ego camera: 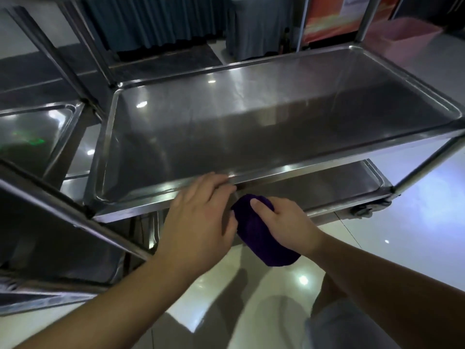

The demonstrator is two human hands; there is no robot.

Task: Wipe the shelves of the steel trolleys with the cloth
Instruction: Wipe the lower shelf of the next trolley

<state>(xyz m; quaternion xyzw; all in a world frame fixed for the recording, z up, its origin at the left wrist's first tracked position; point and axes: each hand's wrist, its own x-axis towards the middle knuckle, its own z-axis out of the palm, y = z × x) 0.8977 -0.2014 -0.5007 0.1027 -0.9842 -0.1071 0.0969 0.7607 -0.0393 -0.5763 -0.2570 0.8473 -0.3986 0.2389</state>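
Head view: my left hand (198, 217) lies flat-fingered on the trolley shelf (264, 127) rim, my right hand (286, 222) grips the purple cloth (264, 235) just below it. Next, I judge, the cloth goes up onto the shelf.

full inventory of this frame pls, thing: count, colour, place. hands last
steel trolley: 1, silver, centre; upper shelf bare, lower shelf partly seen beneath it
other steel trolleys: at least 2, silver, left edge, only partly in frame
cloth: 1, dark purple, bunched, just below the centre trolley's near rim
castor: 1, grey, lower right corner of the centre trolley
floor: glossy white tile, right and bottom
curtain: dark blue-grey, pleated, top background
pink bin: 1, top right
left hand: fingers straight, resting on the near rim of the upper shelf
right hand: grips the cloth
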